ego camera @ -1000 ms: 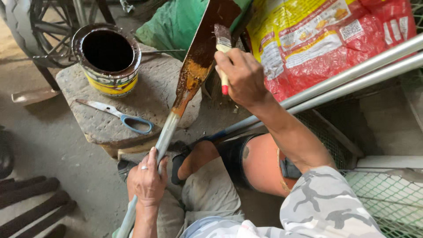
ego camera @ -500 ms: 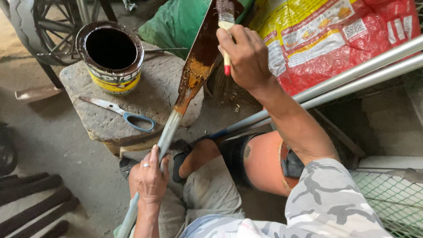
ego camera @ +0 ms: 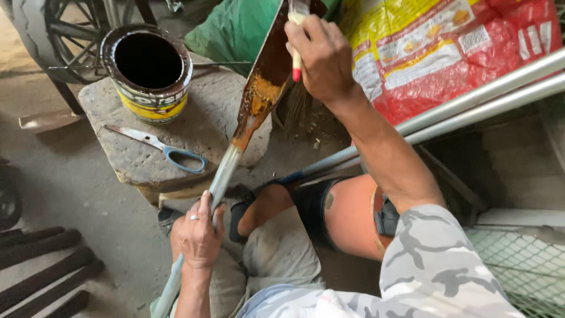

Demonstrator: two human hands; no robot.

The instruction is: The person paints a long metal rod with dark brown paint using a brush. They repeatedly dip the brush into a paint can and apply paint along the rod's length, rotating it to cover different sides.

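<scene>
My right hand (ego camera: 321, 56) grips a paintbrush (ego camera: 297, 35) with a pale handle and red tip, its bristles against the upper, dark brown end of a long rusty metal bar (ego camera: 262, 94). The bar's lower part is bare grey metal, and my left hand (ego camera: 197, 235) is wrapped around it near my knee. The bar runs diagonally from bottom left to top centre. An open paint can (ego camera: 150, 68) with dark liquid inside and a yellow band stands on a flat stone block (ego camera: 206, 126) to the left of the bar. Blue-handled scissors (ego camera: 162, 147) lie on the block.
A red and yellow printed sack (ego camera: 447, 53) lies at the top right beside a green sack (ego camera: 235, 26). Two grey metal pipes (ego camera: 471, 103) cross diagonally at the right. A wheel (ego camera: 53, 29) stands top left, dark rods (ego camera: 41, 271) lie bottom left, wire mesh (ego camera: 524, 265) bottom right.
My right hand has moved the brush up along the bar toward the top edge. My left hand has kept its grip on the lower end.
</scene>
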